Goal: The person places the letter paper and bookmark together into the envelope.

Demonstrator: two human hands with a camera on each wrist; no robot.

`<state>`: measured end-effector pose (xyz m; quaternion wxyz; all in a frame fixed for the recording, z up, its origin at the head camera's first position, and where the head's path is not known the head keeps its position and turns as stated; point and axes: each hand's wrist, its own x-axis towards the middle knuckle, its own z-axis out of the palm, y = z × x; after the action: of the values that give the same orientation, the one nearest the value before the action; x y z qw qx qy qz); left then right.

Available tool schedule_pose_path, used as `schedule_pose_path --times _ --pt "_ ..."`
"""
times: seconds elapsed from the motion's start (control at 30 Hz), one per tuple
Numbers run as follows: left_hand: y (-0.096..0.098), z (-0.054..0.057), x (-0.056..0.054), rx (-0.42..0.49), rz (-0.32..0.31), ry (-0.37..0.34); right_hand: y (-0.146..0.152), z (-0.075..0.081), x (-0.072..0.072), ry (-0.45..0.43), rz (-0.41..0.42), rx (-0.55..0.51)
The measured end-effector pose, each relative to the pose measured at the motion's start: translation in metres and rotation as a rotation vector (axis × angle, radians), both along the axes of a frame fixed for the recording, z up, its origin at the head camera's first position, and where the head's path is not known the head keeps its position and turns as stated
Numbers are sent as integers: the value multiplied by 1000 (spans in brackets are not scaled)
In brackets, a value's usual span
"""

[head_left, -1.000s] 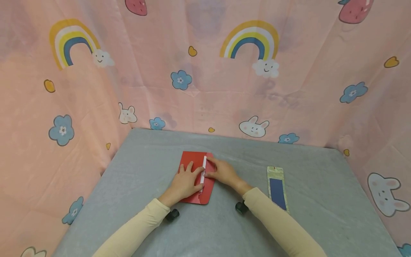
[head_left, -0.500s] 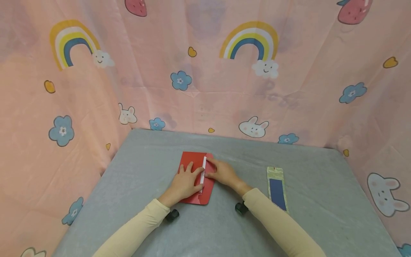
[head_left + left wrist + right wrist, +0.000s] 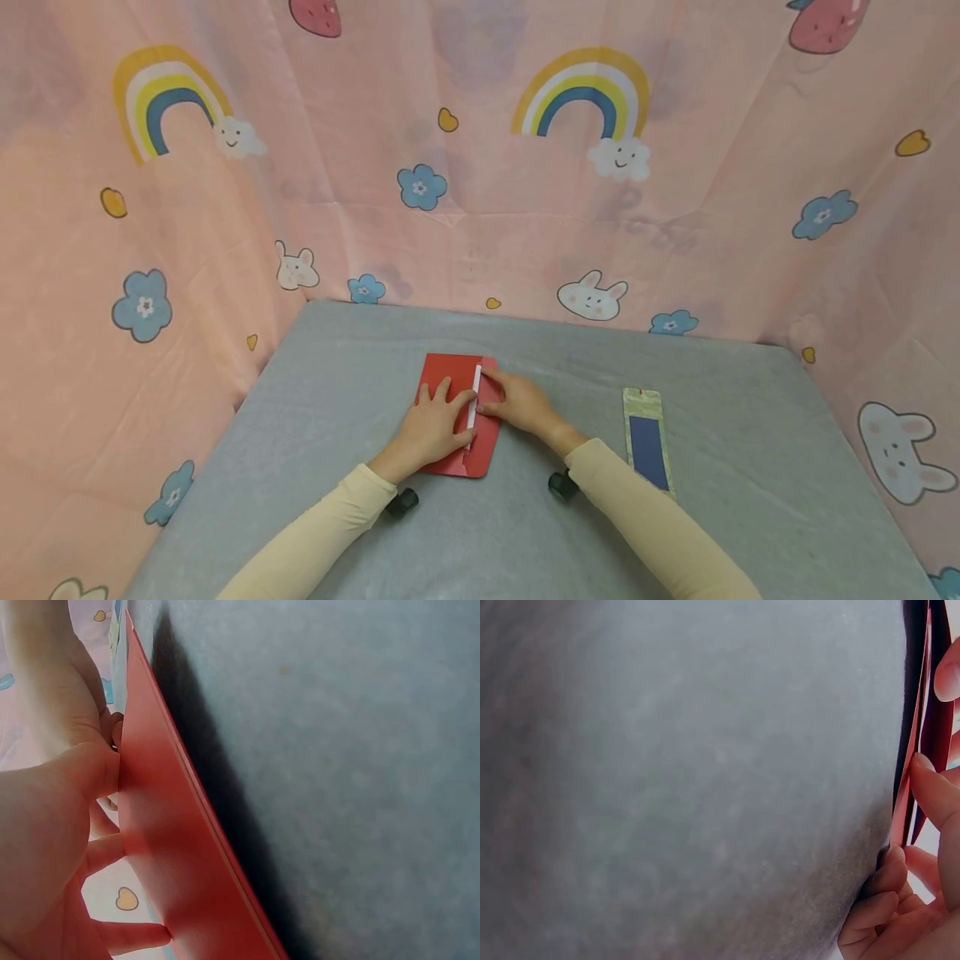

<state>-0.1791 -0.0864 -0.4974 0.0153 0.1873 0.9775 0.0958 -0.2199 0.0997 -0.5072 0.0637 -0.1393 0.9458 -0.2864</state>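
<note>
A red envelope (image 3: pixel 450 368) with a paler pink flap side (image 3: pixel 486 433) lies on the table, and a narrow white strip (image 3: pixel 476 392) runs lengthwise along it. My left hand (image 3: pixel 431 425) rests on the envelope with fingers spread; the left wrist view shows that hand (image 3: pixel 45 847) against the red surface. From the right, my right hand (image 3: pixel 525 406) has thumb and fingertips at the strip and pink flap. In the right wrist view, thumb and finger of the right hand (image 3: pixel 915 900) pinch the thin pink edge, with the other fingers curled.
The grey cloth-covered table (image 3: pixel 360 358) extends all round. A pale green packet (image 3: pixel 642 402) with a dark blue panel lies to the right, partly behind the right sleeve (image 3: pixel 645 517). A pink patterned curtain (image 3: pixel 487 242) hangs behind and at both sides.
</note>
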Motion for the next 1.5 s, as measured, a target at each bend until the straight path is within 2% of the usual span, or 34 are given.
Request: schedule_pose_path --times 0.4,0.87,1.5 --pt "0 1 1 9 -1 -8 -3 3 1 18 7 35" --pt "0 0 0 3 5 -13 -5 3 -1 -4 11 65" --pt "0 1 1 6 4 -16 -10 0 0 11 -26 102"
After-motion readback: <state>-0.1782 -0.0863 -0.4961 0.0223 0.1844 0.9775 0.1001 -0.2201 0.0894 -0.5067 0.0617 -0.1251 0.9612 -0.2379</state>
